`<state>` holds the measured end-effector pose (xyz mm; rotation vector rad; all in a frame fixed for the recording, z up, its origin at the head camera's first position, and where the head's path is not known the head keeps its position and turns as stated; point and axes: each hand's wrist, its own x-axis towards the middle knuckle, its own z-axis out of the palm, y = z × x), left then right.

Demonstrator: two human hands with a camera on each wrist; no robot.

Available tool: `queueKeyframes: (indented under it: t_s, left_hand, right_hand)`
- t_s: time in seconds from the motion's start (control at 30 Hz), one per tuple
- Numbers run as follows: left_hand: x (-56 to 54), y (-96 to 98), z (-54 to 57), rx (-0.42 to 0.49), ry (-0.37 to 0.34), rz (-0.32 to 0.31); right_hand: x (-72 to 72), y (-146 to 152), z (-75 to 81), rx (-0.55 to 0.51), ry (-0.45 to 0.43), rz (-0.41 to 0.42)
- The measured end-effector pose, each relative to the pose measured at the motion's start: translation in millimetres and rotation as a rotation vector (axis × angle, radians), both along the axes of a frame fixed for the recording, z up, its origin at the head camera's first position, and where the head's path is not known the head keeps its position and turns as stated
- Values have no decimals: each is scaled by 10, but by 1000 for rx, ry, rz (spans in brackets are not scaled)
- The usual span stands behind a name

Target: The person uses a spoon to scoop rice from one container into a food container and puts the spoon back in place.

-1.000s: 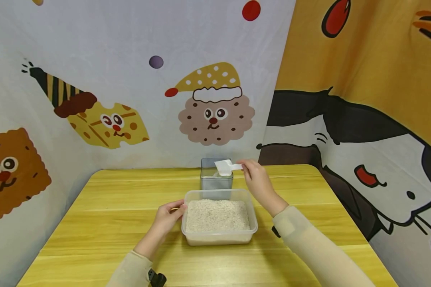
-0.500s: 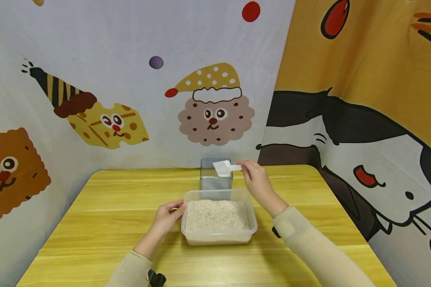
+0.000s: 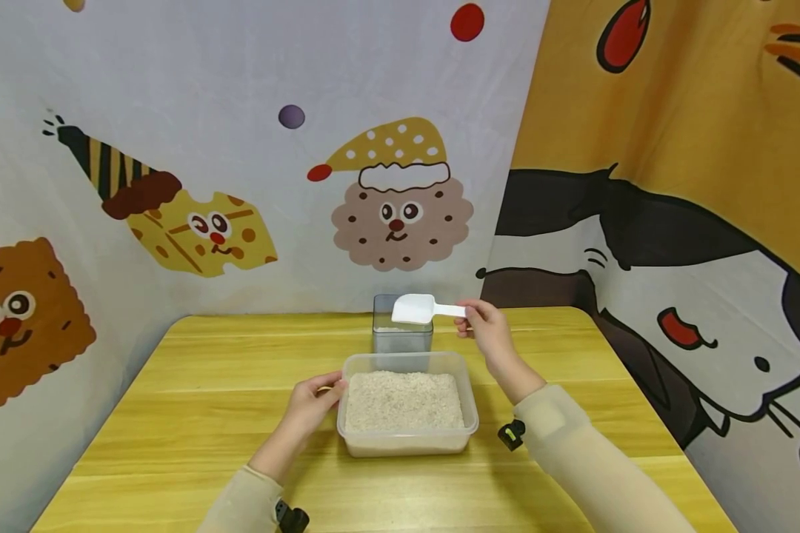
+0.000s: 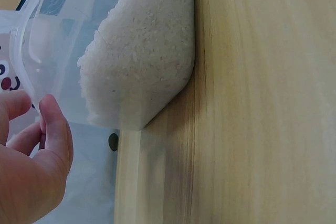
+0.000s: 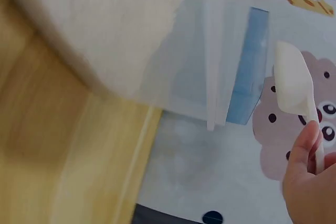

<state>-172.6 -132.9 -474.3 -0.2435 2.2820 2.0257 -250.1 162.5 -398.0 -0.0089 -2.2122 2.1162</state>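
A clear plastic container (image 3: 408,442) filled with rice (image 3: 403,400) stands on the table. My left hand (image 3: 311,403) pinches its left rim between thumb and fingers; the left wrist view shows the fingertips (image 4: 51,109) at the rim and the rice banked behind the clear wall. My right hand (image 3: 493,337) grips the handle of a white scoop (image 3: 413,309), holding it in the air over a smaller grey-blue transparent bin (image 3: 402,342). That bin stands right behind the container, with a pale layer of contents inside. In the right wrist view the scoop (image 5: 292,80) is seen side-on.
The wooden table (image 3: 207,414) carries both containers, its back edge lying against a cloth backdrop (image 3: 240,74) printed with cartoon food. A patterned orange curtain (image 3: 707,133) hangs on the right. Small black cameras (image 3: 511,435) are strapped at both wrists.
The scoop has turned from a tilted pose to nearly level and risen slightly. My right hand has shifted a little to the right with it. The left hand and both containers stay put.
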Motion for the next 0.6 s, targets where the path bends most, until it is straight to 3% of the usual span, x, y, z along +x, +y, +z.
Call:
queueKeyframes:
  t_s: [0.2, 0.6]
  left_hand:
    - [3, -1, -2, 0, 3, -1]
    - [-9, -8, -16, 9, 11, 0]
  right_hand:
    - [28, 57, 3, -94, -170, -3]
    - [125, 85, -40, -107, -221, 17]
